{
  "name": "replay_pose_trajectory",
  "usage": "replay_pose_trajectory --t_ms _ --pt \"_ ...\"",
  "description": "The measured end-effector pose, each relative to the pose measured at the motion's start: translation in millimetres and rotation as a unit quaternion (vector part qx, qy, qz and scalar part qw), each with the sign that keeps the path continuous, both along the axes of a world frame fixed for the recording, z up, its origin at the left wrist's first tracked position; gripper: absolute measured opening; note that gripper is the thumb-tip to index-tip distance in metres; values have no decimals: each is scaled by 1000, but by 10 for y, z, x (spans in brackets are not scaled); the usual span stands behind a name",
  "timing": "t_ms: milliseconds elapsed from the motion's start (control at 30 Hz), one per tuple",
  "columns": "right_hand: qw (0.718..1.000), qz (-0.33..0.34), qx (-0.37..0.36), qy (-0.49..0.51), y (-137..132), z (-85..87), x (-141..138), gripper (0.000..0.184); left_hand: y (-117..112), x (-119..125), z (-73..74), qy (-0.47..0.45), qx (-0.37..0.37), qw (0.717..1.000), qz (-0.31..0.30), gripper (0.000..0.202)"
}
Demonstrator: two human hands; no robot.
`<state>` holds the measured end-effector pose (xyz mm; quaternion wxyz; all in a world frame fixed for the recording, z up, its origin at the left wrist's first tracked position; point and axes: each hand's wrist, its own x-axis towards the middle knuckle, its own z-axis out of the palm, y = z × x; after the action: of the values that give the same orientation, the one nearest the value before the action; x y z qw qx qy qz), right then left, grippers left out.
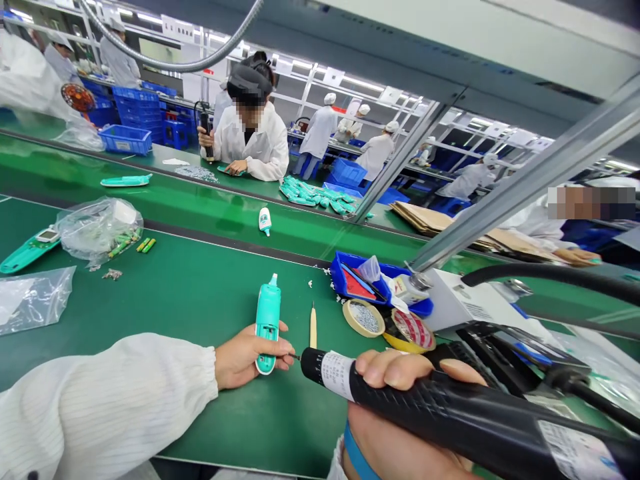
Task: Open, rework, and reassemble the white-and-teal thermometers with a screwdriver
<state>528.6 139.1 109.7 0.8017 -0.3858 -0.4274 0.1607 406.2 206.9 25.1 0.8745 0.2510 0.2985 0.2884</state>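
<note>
My left hand [245, 357] lies on the green mat, fingers closed around the lower end of a teal handheld device [267, 320] that lies flat, its nozzle pointing away from me. My right hand [400, 407] is wrapped around a black electric screwdriver [450, 407] held nearly level. The screwdriver's bit tip [295, 357] touches the device's lower end, next to my left fingertips. A small wooden-handled pick [313, 327] lies just right of the device.
Tape rolls [364, 317], a blue parts bin [350, 280] and a white power unit [470, 303] sit to the right. Plastic bags [100, 227], another teal device [27, 250] and green batteries [146, 245] lie at left. A co-worker [253, 137] sits across the conveyor [210, 207].
</note>
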Motion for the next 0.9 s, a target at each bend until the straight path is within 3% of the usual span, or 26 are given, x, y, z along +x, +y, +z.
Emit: replay_pose_trajectory --t_ms 100,233,367,500,600,667,733,800,900 --pt "998 62 24 20 -77 14 107 38 -21 -18 -13 22 32 999 -5 52" --pt "997 74 4 31 -278 29 311 24 43 95 79 78 103 992 -16 49" --pt "999 38 11 37 -455 20 449 13 222 617 269 69 178 982 6 37" --pt "999 -30 3 27 -547 19 478 21 418 1291 430 65 224 972 39 25" --pt "991 -104 -68 -58 -581 52 507 16 487 1490 469 74 243 965 59 20" --pt "977 -66 -109 -173 -563 54 581 23 481 1407 436 79 242 966 50 20" --pt "949 19 -97 -300 -503 -16 719 23 442 1194 361 94 230 968 28 27" --pt "903 67 -67 -419 -419 -187 905 7 386 920 266 115 207 971 7 37" --pt "817 49 -47 -572 -271 -567 1160 11 313 513 146 132 139 981 0 48"
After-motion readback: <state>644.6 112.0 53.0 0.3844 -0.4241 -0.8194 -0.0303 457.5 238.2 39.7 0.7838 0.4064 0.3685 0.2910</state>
